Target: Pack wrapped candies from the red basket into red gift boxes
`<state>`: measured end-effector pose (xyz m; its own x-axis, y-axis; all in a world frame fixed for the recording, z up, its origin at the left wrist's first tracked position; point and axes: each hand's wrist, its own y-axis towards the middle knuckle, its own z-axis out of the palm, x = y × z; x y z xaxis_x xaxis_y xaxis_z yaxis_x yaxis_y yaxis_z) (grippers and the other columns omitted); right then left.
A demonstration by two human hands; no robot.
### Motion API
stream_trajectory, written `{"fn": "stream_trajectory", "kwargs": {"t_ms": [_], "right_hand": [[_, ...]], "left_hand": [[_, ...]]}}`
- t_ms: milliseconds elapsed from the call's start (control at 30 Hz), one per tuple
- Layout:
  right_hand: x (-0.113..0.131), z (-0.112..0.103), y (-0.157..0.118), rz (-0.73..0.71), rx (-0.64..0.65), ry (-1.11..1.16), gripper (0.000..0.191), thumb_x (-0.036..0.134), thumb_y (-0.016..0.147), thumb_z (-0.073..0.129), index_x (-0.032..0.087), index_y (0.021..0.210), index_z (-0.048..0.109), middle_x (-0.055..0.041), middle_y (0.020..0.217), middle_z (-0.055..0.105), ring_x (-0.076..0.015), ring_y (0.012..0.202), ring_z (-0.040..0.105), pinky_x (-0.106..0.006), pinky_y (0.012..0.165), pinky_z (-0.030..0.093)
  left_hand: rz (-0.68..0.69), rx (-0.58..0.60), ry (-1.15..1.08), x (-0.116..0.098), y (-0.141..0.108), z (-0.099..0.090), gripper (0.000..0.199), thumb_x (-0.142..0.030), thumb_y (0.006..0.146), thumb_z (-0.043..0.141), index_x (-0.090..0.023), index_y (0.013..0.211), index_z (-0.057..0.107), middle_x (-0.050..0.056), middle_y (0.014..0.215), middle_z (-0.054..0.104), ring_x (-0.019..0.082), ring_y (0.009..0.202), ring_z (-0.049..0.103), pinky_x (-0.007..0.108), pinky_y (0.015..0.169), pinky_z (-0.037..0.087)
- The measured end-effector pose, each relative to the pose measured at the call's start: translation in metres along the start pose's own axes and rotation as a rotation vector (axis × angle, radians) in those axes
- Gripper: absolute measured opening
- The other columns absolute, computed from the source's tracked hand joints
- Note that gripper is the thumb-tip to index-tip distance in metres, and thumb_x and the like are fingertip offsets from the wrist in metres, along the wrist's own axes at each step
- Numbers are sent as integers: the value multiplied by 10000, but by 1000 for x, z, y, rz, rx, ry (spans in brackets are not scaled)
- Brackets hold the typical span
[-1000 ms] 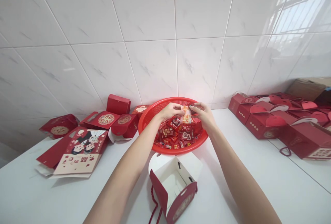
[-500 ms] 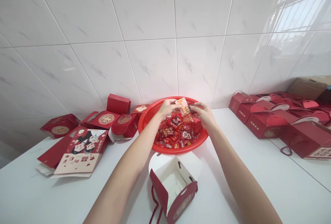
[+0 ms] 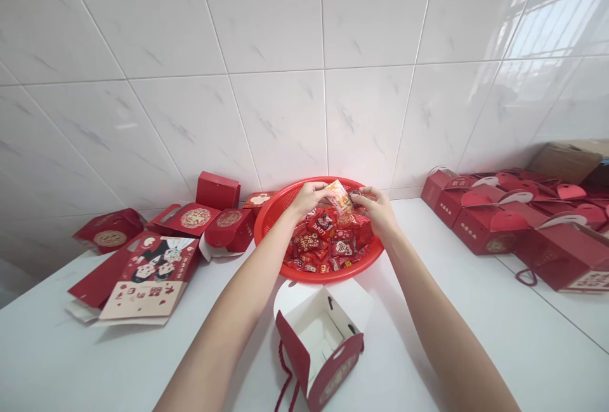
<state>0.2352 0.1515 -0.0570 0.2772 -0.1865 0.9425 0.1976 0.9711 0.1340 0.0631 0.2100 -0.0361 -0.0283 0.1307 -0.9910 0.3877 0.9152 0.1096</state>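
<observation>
Over a red plastic basket (image 3: 261, 234) full of wrapped sweets (image 3: 311, 244), my left hand (image 3: 309, 199) pinches a pale yellow and orange candy packet (image 3: 339, 197) by its left edge. Close beside it, my right hand (image 3: 379, 209) is closed on a small dark-wrapped candy (image 3: 356, 194), partly hidden by the fingers. Nearer to me stands an open red gift box (image 3: 335, 367) with a white inside and no sweets visible in it. Its twisted red cord hangs at the left side.
Flat and part-folded red boxes (image 3: 157, 279) lie on the white table (image 3: 200, 355) at the left. Rows of closed red gift boxes (image 3: 490, 228) stand at the right, with a brown carton (image 3: 566, 161) behind. A tiled wall (image 3: 280, 120) rises behind the basket.
Both hands stay over the basket almost unmoved. The pale packet in my left hand has tilted slightly and shifted a little to the right.
</observation>
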Motion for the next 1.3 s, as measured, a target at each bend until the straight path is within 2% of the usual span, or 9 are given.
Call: {"fn": "stream_trajectory", "kwargs": {"t_ms": [433,500,633,767,867,967,1033,1133,1300], "right_hand": [[-1,0,1,-32,-21,-4,277,323,571,815,220,712,600,17,718,692,-142,640,621,-274,606,511],[-2,0,2,-35,-27,-6,275,320,565,816,218,703,601,16,701,689,-145,634,622,-279,609,511],[-4,0,4,-44,-69,-6,274,317,565,810,216,675,580,29,632,654,-135,592,591,-271,578,482],[-5,1,6,-53,-85,-9,260,320,577,802,211,693,597,24,643,653,-139,609,591,-277,591,482],[-6,0,7,-53,-88,-15,254,315,581,796,210,699,597,22,644,652,-142,607,590,-282,588,477],[-6,-1,7,-54,-88,-19,237,305,588,781,212,707,599,24,649,651,-141,610,593,-287,604,483],[-6,-1,6,-53,-83,-21,229,297,593,776,213,714,600,25,656,651,-142,625,599,-289,622,490],[-6,-2,5,-47,-74,-29,227,290,597,774,216,720,597,24,652,649,-145,630,601,-290,622,491],[-6,-2,4,-42,-63,-43,234,293,603,782,222,726,595,19,669,656,-155,649,610,-298,629,497]], "left_hand": [[-16,37,75,2,0,2,117,-254,732,728,-151,751,676,35,790,747,175,739,708,312,766,561],[29,-12,251,5,1,2,125,-277,770,693,-153,789,694,36,807,750,183,761,706,306,758,554],[88,-243,661,14,5,-4,58,-201,753,680,-148,731,678,50,754,723,238,823,687,348,802,535],[133,-342,743,17,5,-5,221,-88,707,668,-159,913,707,92,1000,734,256,991,663,386,940,496],[196,-188,769,15,2,3,247,-50,719,622,-177,899,731,60,1029,745,213,996,672,315,929,502],[114,199,863,16,-1,13,266,-49,715,595,-194,876,748,25,952,766,201,933,701,265,829,521],[-10,376,1014,19,-3,18,259,-71,675,631,-211,860,746,9,893,766,213,881,708,262,778,519],[-98,425,1195,25,-5,25,189,-108,586,711,-215,743,710,8,752,730,239,786,696,282,735,508],[-42,354,1245,25,-7,36,168,-180,560,772,-213,604,614,21,661,667,261,764,669,331,804,480]]}}
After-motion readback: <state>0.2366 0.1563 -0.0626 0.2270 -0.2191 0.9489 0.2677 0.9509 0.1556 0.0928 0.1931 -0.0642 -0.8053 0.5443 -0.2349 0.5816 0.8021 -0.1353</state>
